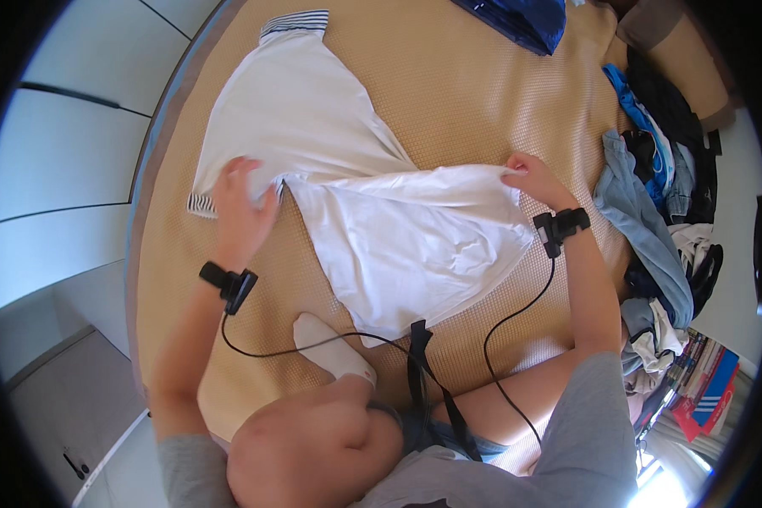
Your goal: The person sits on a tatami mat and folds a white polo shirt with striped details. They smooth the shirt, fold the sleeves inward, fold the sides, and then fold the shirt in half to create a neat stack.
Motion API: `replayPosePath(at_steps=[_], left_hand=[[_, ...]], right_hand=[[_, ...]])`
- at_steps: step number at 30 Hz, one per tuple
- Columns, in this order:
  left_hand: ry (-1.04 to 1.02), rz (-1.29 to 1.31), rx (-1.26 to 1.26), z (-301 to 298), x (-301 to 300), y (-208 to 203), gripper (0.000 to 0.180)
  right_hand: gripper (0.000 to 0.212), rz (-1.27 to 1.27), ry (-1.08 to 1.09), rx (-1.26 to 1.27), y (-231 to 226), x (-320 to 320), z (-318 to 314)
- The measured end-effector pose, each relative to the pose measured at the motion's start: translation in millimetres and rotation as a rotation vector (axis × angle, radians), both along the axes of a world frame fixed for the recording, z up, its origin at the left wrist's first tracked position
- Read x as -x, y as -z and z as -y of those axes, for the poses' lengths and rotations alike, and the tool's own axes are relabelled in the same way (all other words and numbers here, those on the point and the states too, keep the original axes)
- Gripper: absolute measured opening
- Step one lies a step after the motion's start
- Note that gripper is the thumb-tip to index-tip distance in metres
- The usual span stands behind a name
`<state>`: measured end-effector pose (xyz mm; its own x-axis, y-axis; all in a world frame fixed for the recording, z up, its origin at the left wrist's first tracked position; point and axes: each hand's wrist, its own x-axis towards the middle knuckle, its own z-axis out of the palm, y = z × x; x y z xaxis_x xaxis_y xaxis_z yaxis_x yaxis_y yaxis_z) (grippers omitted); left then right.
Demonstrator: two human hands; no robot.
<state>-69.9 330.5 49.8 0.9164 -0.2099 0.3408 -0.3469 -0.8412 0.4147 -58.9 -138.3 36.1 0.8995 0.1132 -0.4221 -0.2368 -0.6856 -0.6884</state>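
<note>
A white shirt (296,106) with dark-striped trim at two ends lies spread across the tan woven mat. Its nearer part (415,245) is folded over at an angle, with creases running through it. My left hand (244,203) is over the cloth by the lower striped trim, thumb and fingers apart; it is slightly blurred, and I cannot tell how firmly it touches. At the fold's right corner, my right hand (533,179) pinches the shirt's edge between thumb and fingers. Both wrists wear black strapped devices with cables.
The tan mat (474,102) covers the bed under everything. A dark blue folded item (525,21) lies at the far side. Crumpled clothes (652,212) are heaped along the right edge, near books (698,372). White cabinets (68,152) stand at left. My socked foot (334,347) rests close to the shirt.
</note>
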Motion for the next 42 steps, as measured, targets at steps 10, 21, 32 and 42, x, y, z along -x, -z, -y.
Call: replayPosePath(at_steps=[10,21,32,42], left_hand=[[0.766,-0.091,0.078,144.7,-13.6,-75.7,0.058],[0.895,-0.365,0.254,212.3,43.8,-81.4,0.020],[0.991,-0.279,0.334,213.4,67.6,-101.9,0.023],[0.983,-0.283,0.222,187.6,81.4,-92.5,0.023]], right_hand=[[0.019,0.325,-0.106,-0.079,-116.0,55.3,-56.7],[0.018,1.115,-0.044,-0.076,-129.5,175.7,-143.5],[0.027,0.219,-0.078,0.252,42.3,128.6,-180.8],[0.056,0.232,-0.032,-0.357,30.4,157.5,-114.9]])
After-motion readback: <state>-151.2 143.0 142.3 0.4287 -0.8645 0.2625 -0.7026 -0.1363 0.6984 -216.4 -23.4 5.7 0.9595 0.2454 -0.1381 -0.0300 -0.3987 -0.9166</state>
